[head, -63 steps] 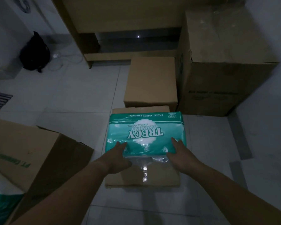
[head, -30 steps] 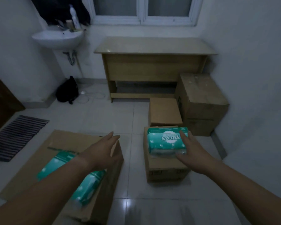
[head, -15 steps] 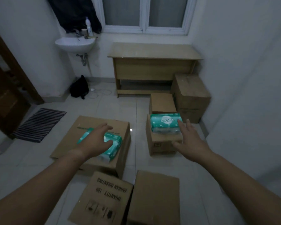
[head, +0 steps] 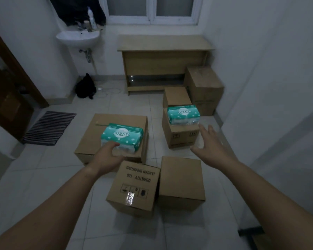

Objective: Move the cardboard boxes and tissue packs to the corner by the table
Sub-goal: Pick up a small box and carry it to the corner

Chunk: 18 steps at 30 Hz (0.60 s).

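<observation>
On the big box (head: pixel 89 139), tissue pack (head: pixel 122 135) crosswise; left hand (head: pixel 107 156) against it, grip unclear; right hand (head: pixel 212 145) splayed, empty

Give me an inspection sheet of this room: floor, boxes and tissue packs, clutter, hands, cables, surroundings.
Surface: tiled floor, dimly lit.
Job's things: tall box, small box and a third box bearing a tissue pack stand near the table; big box bearing a second pack, printed box and plain box lie nearer.
Clutter: black bag, striped mat.
Hands: left hand touches the second pack's near end, grip unclear; right hand open, holding nothing.
Cables: white cable on the floor by the bag.
Surroundings: sink, window, door, white walls.
</observation>
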Each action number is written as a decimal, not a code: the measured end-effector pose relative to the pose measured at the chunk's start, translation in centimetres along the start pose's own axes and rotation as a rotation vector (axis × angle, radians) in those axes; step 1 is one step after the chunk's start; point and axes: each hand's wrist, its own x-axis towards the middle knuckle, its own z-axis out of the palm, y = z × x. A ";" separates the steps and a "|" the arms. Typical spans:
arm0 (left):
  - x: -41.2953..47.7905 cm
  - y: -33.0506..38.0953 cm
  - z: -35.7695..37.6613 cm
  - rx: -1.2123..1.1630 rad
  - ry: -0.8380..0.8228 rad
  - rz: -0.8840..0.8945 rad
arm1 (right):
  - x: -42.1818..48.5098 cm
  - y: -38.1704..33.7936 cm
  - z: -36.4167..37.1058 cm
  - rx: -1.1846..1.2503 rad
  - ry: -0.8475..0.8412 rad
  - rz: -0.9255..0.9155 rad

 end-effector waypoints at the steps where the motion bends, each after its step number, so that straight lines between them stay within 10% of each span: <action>1: -0.1 -0.9 -1.0 -0.008 0.006 0.008 | -0.1 -1.1 0.8 0.019 0.003 0.003; 18: 3.6 -21.5 -11.1 0.198 -0.209 0.011 | -0.3 -11.0 20.0 0.077 -0.174 0.213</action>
